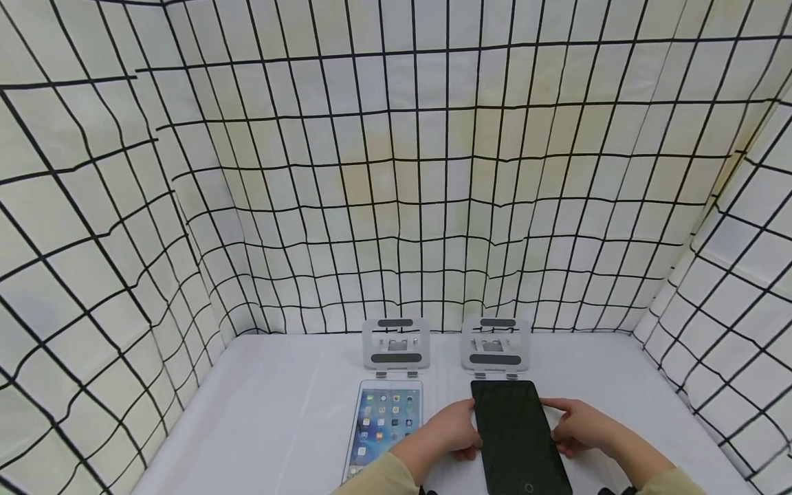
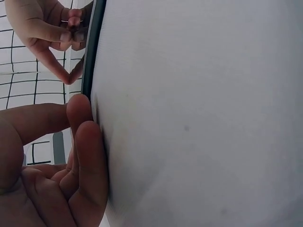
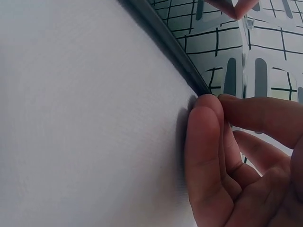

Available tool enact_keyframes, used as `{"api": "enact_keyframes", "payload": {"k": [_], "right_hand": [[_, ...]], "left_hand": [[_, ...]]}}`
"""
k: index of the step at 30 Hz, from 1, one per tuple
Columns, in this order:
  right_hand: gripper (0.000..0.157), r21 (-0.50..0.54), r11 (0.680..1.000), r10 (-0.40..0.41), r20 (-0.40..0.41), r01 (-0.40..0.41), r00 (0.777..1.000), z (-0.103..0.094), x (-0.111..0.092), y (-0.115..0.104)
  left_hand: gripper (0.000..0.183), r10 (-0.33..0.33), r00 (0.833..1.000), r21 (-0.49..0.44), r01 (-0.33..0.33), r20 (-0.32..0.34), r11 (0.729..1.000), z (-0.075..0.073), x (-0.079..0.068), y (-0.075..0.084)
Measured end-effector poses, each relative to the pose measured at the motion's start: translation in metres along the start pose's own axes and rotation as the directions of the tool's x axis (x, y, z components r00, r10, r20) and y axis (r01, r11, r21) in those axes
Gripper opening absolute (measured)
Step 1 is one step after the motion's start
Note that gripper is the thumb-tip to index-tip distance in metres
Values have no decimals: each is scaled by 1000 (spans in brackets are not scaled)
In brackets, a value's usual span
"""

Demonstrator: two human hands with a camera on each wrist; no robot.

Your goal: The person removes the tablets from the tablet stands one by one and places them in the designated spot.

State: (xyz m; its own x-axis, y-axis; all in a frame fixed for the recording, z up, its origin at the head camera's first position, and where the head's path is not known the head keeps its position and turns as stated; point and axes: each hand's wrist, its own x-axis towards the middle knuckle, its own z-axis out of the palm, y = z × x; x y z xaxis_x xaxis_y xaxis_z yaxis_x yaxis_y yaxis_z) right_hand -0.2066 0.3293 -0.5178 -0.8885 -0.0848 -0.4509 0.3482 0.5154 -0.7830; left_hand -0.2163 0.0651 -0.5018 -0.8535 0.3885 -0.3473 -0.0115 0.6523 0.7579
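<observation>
A black tablet (image 1: 516,426) lies dark-screened in front of me, a round home button at its near end. My left hand (image 1: 454,427) grips its left long edge, and my right hand (image 1: 581,427) holds the opposite edge with the index finger stretched along the side. In the left wrist view, the fingertips and thumb of the left hand (image 2: 57,156) pinch the tablet's rim (image 2: 93,47), and the glossy screen mirrors the hand. The right wrist view has the right hand (image 3: 236,161) pinching the thin dark edge (image 3: 165,42) likewise, fingers close over the white cloth.
Left of the black tablet lies a white tablet (image 1: 386,419) with its screen lit and app icons showing, partly covered by my left forearm. Behind the tablets stand two folding stands, one left (image 1: 396,358) and one right (image 1: 495,359). White walls with black grid lines (image 1: 433,179) enclose the white table (image 1: 272,399).
</observation>
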Motion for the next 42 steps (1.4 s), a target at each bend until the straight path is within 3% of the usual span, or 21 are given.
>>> {"api": "enact_keyframes", "payload": {"k": [12, 19, 27, 36, 42], "right_hand": [[73, -52, 998, -29, 36, 31, 999, -4, -4, 5], [73, 4, 997, -78, 131, 79, 988, -8, -5, 10], [74, 20, 998, -60, 133, 57, 989, -10, -4, 11], [65, -30, 996, -79, 45, 80, 996, -9, -8, 14], [59, -134, 989, -81, -122, 64, 989, -6, -13, 10]], "left_hand": [[70, 24, 999, 3, -24, 35, 1000, 0, -1, -2], [74, 40, 998, -27, -38, 50, 999, 0, -1, -4], [73, 37, 998, -44, -35, 52, 998, 0, -1, -4], [60, 27, 997, -144, -16, 76, 989, -7, -5, -13], [50, 127, 992, -67, -126, 15, 990, -25, -17, -17]]}}
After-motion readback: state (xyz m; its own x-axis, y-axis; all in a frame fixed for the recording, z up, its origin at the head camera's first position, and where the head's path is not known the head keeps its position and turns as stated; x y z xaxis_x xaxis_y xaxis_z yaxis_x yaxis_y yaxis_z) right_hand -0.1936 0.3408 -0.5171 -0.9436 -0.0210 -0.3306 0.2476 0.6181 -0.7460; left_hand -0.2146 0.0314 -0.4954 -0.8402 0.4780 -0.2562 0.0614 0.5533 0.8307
